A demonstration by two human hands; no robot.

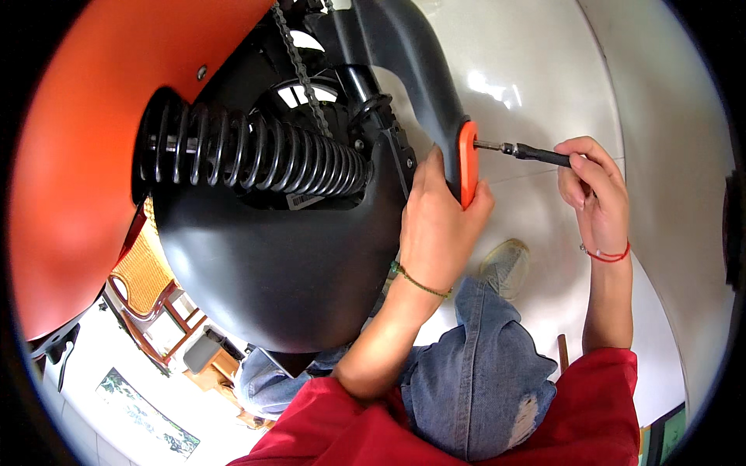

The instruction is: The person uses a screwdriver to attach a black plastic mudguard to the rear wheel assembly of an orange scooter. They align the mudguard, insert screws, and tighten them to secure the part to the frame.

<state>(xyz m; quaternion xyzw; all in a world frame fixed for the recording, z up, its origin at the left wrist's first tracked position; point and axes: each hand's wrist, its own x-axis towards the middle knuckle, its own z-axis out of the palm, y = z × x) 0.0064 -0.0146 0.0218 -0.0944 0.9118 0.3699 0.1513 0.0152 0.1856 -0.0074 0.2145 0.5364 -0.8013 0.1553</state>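
A black plastic curved arm (423, 66) comes down from the top middle, with an orange oval piece (468, 165) at its lower end. My left hand (441, 210) is closed around that end, thumb by the orange piece and fingers behind it. In my right hand (594, 182) is a screwdriver (540, 153) with a black handle. Its metal shaft points left, and the tip meets the face of the orange piece. To the left is a large glossy black rounded cover (272, 264), beside my left wrist.
A black coil spring (256, 151) lies across the upper left, with a chain (299, 70) above it. A large orange body panel (85, 132) fills the far left. My jeans-clad leg (478, 365) and shoe (505, 268) are below, and a wicker chair (144, 272) stands at lower left.
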